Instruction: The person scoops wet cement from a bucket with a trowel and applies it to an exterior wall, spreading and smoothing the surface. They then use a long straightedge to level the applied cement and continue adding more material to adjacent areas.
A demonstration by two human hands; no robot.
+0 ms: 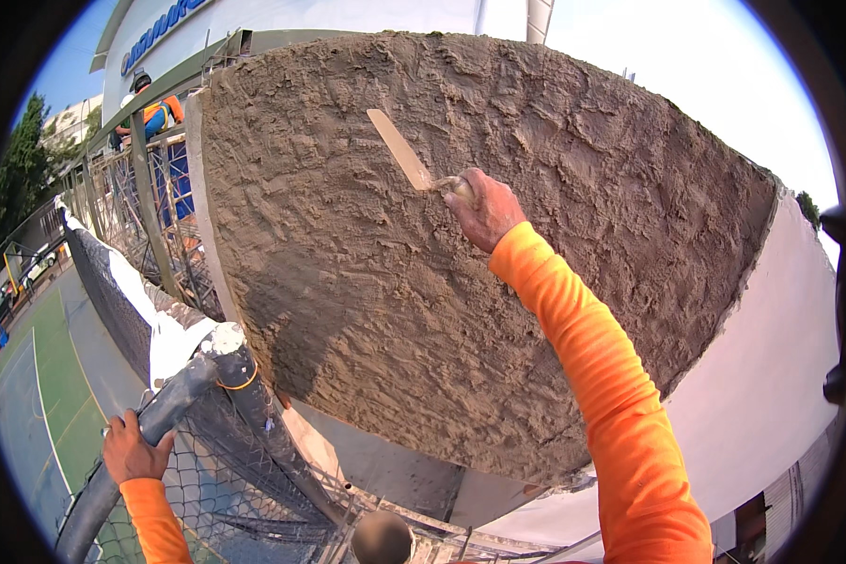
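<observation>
My right hand (484, 207) is closed around the handle of a trowel (395, 146), its long flat blade angled up and to the left over rough, wet-looking grey-brown plaster (592, 282) covering a broad wall panel. I cannot tell whether the blade touches it. At the lower left, my left hand (139, 449) grips a dark pipe rail (183, 385) with chain-link mesh (211, 470) below it. A smooth pale wall surface (771, 320) borders the plaster on the right.
Scaffolding (122, 193) stands at upper left, where people in orange and safety gear (160, 117) are perched. White cloth (132, 282) drapes along the dark netting. A painted court (42, 376) lies below. A round brown object (382, 538) sits at bottom centre.
</observation>
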